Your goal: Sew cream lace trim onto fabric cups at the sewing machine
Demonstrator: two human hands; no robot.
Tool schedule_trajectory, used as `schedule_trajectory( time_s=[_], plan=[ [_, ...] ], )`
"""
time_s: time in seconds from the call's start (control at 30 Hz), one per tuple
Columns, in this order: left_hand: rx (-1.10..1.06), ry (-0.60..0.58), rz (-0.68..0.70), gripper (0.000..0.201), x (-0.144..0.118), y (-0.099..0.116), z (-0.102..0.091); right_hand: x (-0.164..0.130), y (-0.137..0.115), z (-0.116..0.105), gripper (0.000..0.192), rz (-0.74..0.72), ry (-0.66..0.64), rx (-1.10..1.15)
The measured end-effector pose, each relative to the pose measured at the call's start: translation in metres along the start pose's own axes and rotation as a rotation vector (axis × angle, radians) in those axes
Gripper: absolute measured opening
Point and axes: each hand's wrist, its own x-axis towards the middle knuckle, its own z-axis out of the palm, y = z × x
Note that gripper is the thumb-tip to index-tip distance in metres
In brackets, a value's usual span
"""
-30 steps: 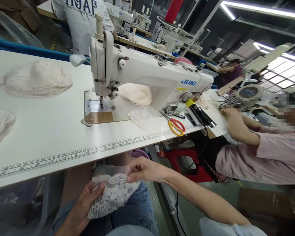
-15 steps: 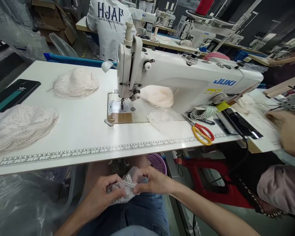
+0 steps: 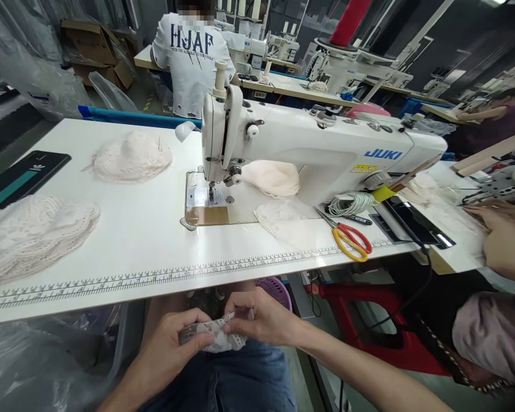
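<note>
A: Where's the lace [image 3: 217, 335] now?

B: In the lap, below the bench [image 3: 124, 246] edge, bunched small between both hands. The left hand [image 3: 171, 349] has its grip clamped on the near end; the right hand [image 3: 261, 317] pinches the scalloped edge from the other side, fingers together on it.

A: Anything different from a second ago?

B: Yes. Then the piece lay spread over the left palm, the trim stretched out long. Now it is folded down to a narrow wad and the hands have closed in until they nearly touch. I'd judge the edge is being lined up before sewing.

A: And around them?

B: The sewing machine [image 3: 309, 151] stands straight ahead with nothing under its needle. Lace stacks [image 3: 34, 234] sit at left on the bench, another pile [image 3: 131, 157] farther back. Scissors [image 3: 352, 240] lie to the right of the machine. A co-worker's hand [image 3: 504, 243] rests on the far right end.
</note>
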Motion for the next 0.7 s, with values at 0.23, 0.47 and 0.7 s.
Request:
schedule_trajectory(
  time_s=[0.23,0.47,0.7],
  plan=[
    [-0.159,0.118,-0.02,0.028,-0.006,-0.01,-0.008,-0.001,-0.026,-0.009,0.01,0.008,0.022,-0.218],
    [-0.019,0.226,0.01,0.03,-0.02,0.039,-0.057,0.014,-0.065,-0.013,0.017,-0.055,0.052,-0.363],
    [0.428,0.201,0.156,0.017,0.082,0.095,-0.152,0.099,-0.064,-0.039,0.029,-0.062,0.309,-0.691]
  ],
)
